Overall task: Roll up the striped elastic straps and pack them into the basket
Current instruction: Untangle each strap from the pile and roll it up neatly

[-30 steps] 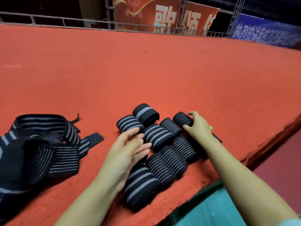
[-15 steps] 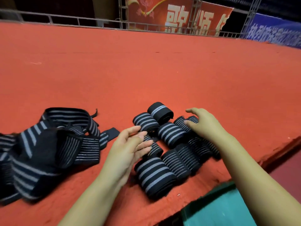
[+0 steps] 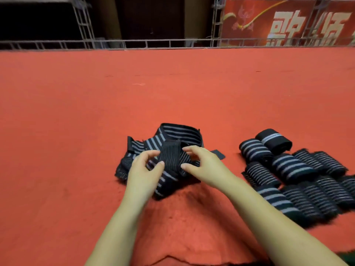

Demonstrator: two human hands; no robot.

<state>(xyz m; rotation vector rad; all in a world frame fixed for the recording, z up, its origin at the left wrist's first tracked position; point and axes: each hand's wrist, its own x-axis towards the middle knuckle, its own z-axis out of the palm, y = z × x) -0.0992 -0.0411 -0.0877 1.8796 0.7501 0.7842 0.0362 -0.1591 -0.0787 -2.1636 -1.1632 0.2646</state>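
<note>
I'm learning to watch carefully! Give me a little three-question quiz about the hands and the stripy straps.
1. True or false: both hands are over the loose strap pile.
2. The rolled straps lie to which side of the pile: A left, B right?
3. Fill in: everything rests on a ___ carpet.

Key: 1 true, the left hand and right hand reach it; 2 B; 3 red.

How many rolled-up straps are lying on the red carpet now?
11 rolled straps, clustered at the right: two at the back, four in the middle row, five in front; the frame edge may hide more.
</note>
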